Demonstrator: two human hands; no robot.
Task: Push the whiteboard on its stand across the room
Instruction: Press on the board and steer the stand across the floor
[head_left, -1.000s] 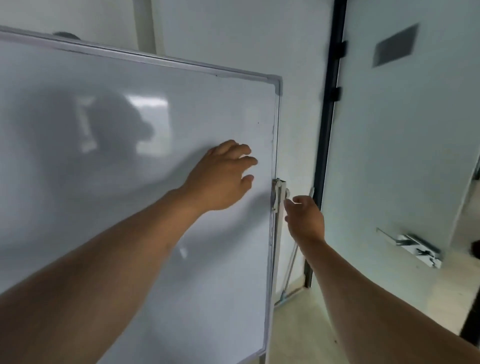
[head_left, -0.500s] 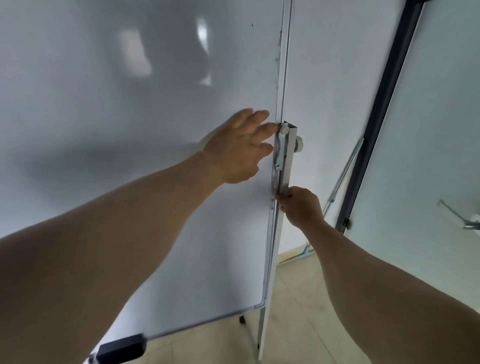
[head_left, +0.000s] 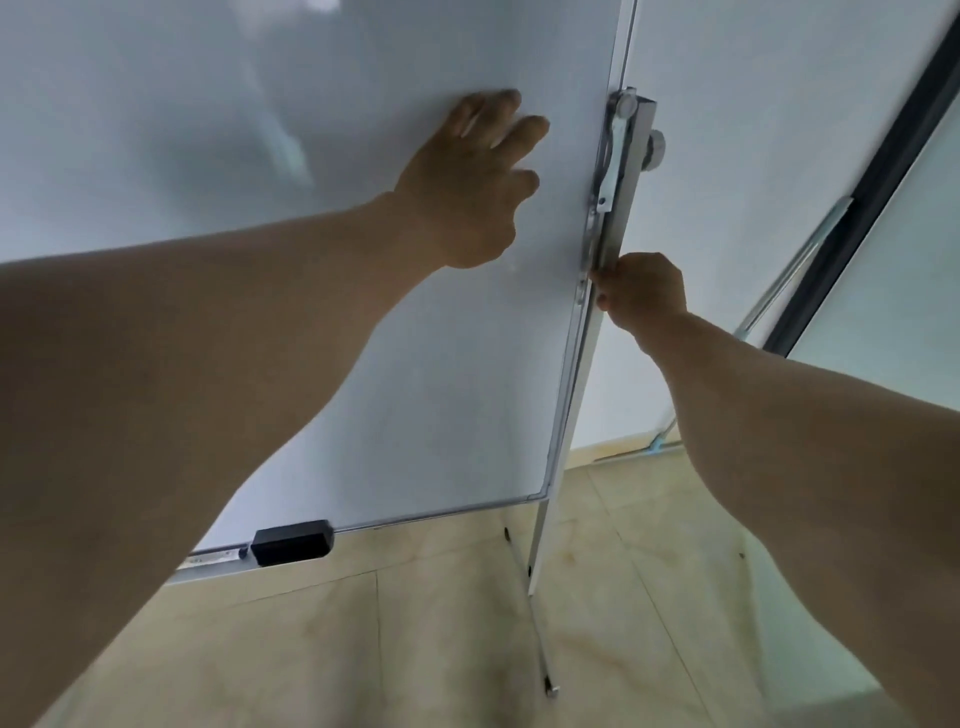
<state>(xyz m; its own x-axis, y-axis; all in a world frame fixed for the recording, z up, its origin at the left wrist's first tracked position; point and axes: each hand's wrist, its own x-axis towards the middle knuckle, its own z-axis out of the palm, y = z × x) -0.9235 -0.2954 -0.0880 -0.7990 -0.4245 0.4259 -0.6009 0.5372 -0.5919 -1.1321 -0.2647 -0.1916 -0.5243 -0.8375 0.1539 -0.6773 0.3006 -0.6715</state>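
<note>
Whiteboard (head_left: 260, 156) fills the upper left of the view, white face toward the camera, thin metal frame along its right and bottom edges, bottom right corner above the floor. Beige tiled floor (head_left: 415, 634) below it, with faint stains. White wall (head_left: 753, 208) behind the board on the right, dark door frame (head_left: 893, 156) running diagonally, glass panel right of it. Stand upright (head_left: 587, 353), a metal post, runs down the board's right edge to a foot near the floor, with a bracket and a round knob (head_left: 655, 147) at its top. Thin metal rod (head_left: 795, 260) leans against the wall near the door frame. Left hand (head_left: 467, 192) lies flat against the board face close to its right edge, fingers spread and extended, gripping nothing, slightly blurred. Right hand (head_left: 641, 293) sits lower, closed around the stand upright from the right side, thumb and fingers wrapped on the post just below the bracket. Both forearms bare, reaching forward. Black eraser (head_left: 291, 541) sits on the tray (head_left: 218, 558) along the board's bottom edge, left of centre
</note>
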